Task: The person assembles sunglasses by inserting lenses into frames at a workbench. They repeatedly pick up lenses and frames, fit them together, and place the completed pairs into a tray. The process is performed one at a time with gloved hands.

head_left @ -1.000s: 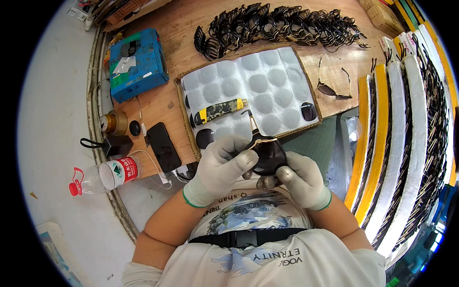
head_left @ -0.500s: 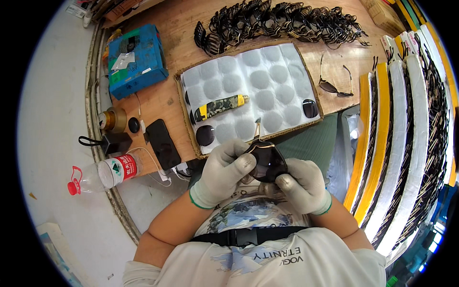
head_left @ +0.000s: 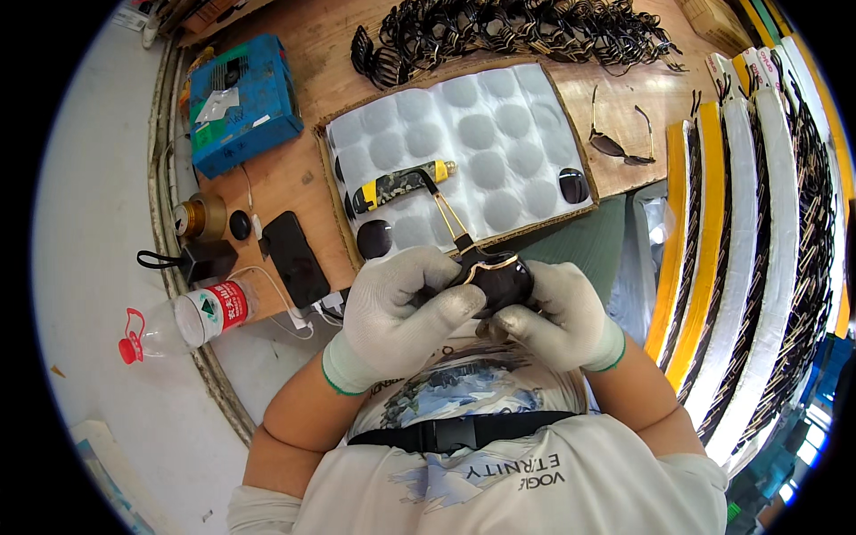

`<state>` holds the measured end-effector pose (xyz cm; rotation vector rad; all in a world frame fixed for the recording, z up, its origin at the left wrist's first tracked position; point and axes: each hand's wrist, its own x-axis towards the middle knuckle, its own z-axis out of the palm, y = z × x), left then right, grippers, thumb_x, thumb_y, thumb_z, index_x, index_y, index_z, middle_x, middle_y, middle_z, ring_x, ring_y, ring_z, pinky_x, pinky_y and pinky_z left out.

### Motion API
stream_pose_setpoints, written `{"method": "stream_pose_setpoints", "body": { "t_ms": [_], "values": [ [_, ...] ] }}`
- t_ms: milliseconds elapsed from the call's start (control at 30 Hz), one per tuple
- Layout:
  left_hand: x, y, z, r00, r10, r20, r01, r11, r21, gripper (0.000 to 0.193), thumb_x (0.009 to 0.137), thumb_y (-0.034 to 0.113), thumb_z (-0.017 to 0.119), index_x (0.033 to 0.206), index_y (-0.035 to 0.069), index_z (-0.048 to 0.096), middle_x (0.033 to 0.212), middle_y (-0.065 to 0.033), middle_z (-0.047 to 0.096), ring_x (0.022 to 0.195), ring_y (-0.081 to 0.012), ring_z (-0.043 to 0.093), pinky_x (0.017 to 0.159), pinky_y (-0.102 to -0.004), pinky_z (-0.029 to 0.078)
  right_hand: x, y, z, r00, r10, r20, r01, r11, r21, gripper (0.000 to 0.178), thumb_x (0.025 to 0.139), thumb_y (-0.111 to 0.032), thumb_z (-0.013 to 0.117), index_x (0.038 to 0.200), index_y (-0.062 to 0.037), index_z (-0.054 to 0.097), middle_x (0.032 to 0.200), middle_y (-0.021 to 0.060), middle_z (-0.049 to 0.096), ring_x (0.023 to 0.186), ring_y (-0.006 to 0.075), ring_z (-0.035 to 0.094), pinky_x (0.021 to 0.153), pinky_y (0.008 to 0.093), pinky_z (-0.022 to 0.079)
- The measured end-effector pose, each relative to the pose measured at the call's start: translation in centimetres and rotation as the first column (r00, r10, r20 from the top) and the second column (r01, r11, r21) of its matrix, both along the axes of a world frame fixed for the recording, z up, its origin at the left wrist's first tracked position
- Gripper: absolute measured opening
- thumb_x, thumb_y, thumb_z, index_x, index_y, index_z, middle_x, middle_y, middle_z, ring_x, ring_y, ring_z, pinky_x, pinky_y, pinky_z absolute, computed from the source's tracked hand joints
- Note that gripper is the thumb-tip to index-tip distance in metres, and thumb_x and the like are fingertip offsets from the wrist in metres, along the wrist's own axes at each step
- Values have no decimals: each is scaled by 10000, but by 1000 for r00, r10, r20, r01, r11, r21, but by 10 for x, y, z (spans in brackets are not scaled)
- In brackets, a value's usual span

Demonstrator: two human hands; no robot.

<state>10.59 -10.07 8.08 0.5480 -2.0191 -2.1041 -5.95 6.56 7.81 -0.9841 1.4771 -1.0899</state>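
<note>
Between my two gloved hands is a pair of black sunglasses with gold trim [head_left: 506, 283], dark lenses facing up. My left hand [head_left: 397, 308] is closed on one side, thumb over the front. On the other side my right hand [head_left: 563, 319] pinches the lens edge. One gold-and-black temple sticks out over the shallow cardboard tray [head_left: 481, 107], lined with white sheet marked by grey circles. In the tray lie a dark lens [head_left: 374, 238] at near left, another lens [head_left: 573, 185] at right and a camouflage-patterned tool with yellow ends [head_left: 392, 189].
Many black-and-gold glasses frames [head_left: 508, 36] are heaped behind the tray. Folded-open sunglasses [head_left: 620, 150] lie right of it. Stacked rows of frames between white and yellow strips [head_left: 682, 267] stand at right. A blue box [head_left: 245, 107], phone [head_left: 294, 259] and plastic bottle [head_left: 192, 316] are at left.
The sunglasses have turned in my hands, so a temple now points up over the tray. Both hands have moved slightly up and left. The whole view has shifted a little.
</note>
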Motion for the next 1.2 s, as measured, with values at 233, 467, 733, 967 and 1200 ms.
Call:
{"method": "stream_pose_setpoints", "body": {
  "t_ms": [233, 467, 733, 967, 1200],
  "values": [
    [0, 6, -2, 997, 73, 31, -75, 994, 76, 276, 967, 216, 679, 1055, -43, 647, 874, -73, 687, 785, -85, 605, 690, -267, 504, 21, -2, -9, 839, -314, 445, 351, 936, -2, 635, 901, 24, 602, 1451, 69, 288, 830, 92, 698, 769, 120, 676, 722, 280, 543],
    [-8, 19, 6, 995, 78, 63, -85, 990, 110, 316, 991, 219, 636, 1142, -58, 615, 953, -105, 708, 892, -142, 676, 783, -307, 547, 26, -6, -9, 857, -383, 345, 404, 915, 13, 451, 916, -4, 622, 1328, 72, 458, 839, 91, 707, 761, 110, 675, 706, 280, 549],
    [-13, 20, 4, 990, 125, 71, -78, 882, -464, 249, 941, 190, 650, 1026, -44, 634, 737, -147, 703, 693, -290, 725, 664, -346, 552, 18, -9, 2, 939, -320, -125, 309, 946, -98, 176, 909, -86, 672, 996, 61, 632, 718, 152, 670, 621, 188, 679, 585, 310, 519],
    [-15, 2, 12, 997, -49, -55, 24, 927, -374, 306, 742, 111, 723, 1001, -50, 701, 1411, -325, 512, 1272, -481, 556, 1042, -459, 463, 11, -10, 0, 951, -246, 186, 278, 945, -173, 386, 873, -103, 707, 1195, 60, 572, 825, 201, 699, 765, 295, 730, 684, 372, 551],
    [-44, -5, 9, 991, -135, -26, 95, 810, -579, 287, 682, 90, 779, 942, -20, 724, 1426, -339, 505, 1363, -495, 478, 1122, -517, 385, -14, -22, -16, 994, -90, -69, 85, 993, -80, 476, 727, -60, 728, 1192, -28, 633, 960, 220, 710, 929, 384, 702, 816, 453, 552]
  ]
}}
